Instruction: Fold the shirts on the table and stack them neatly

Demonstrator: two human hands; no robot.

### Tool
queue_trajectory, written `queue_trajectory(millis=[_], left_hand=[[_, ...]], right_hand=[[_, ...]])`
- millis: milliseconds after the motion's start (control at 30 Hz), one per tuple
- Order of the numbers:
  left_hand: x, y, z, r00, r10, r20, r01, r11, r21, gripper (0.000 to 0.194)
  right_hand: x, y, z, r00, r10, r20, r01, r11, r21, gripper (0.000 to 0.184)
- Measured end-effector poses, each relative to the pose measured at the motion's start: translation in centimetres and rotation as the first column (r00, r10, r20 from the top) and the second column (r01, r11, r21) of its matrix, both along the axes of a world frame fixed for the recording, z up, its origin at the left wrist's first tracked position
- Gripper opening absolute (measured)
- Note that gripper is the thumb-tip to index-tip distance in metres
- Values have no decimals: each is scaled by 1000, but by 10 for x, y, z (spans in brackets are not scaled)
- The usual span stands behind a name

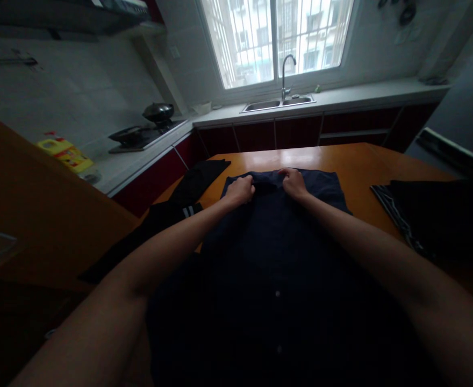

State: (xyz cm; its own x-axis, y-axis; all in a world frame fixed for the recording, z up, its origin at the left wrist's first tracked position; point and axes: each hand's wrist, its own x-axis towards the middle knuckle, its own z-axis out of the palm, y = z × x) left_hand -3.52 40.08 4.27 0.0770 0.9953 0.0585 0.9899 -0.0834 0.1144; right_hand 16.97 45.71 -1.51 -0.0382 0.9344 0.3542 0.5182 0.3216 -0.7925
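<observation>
A dark navy button-up shirt lies spread on the orange wooden table, its collar end toward the window and a line of pale buttons running down the middle. My left hand is closed on the shirt near the collar, left of centre. On the other side of the collar, my right hand pinches the cloth with curled fingers. A dark fold shows between the two hands. The shirt's near part is in deep shadow and hard to make out.
Black clothing with two pale stripes lies on the table's left side. A dark folded pile with white-lined edges rests at the right. Beyond are a counter with a double sink, a stove with a pan, and a yellow bottle.
</observation>
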Motion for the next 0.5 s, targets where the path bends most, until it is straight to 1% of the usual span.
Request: queue_trajectory(millis=[33, 67, 100, 133, 200, 233, 267, 300, 333, 400, 433, 500], left_hand=[[5, 9, 2, 999, 13, 36, -15, 998, 64, 27], [11, 18, 3, 997, -8, 75, -1, 993, 122, 31], [18, 28, 3, 991, -71, 118, 52, 985, 162, 36], [24, 38, 1, 972, -172, 158, 143, 973, 179, 44], [34, 54, -5, 896, -386, 221, 347, 917, 197, 60], [35, 60, -10, 862, -449, 236, 403, 889, 219, 66], [34, 64, -15, 852, -464, 242, 408, 879, 247, 69], [30, 66, -21, 867, -436, 241, 370, 888, 274, 69], [23, 65, -28, 894, -380, 237, 307, 905, 293, 67], [4, 61, -40, 946, -253, 201, 192, 941, 280, 60], [-7, 58, -45, 965, -200, 169, 155, 957, 244, 57], [-28, 51, -53, 990, -97, 106, 83, 989, 126, 56]], right_hand=[[5, -2, -2, 997, -70, 38, 70, 997, 16, 45], [11, -3, -4, 990, -127, 66, 126, 992, 21, 46], [16, -4, -5, 982, -166, 90, 165, 986, 21, 47], [20, -6, -7, 975, -194, 110, 194, 981, 15, 48], [27, -8, -9, 964, -211, 162, 215, 976, -11, 50], [29, -10, -9, 960, -201, 195, 210, 977, -25, 51], [30, -11, -10, 956, -182, 231, 195, 980, -35, 51], [29, -13, -11, 950, -159, 269, 175, 984, -38, 51], [27, -15, -11, 942, -133, 308, 150, 988, -34, 51], [22, -19, -12, 916, -73, 394, 86, 996, -15, 48], [19, -21, -12, 895, -37, 444, 44, 999, -7, 47], [14, -23, -12, 840, 40, 542, -35, 999, -18, 50]])
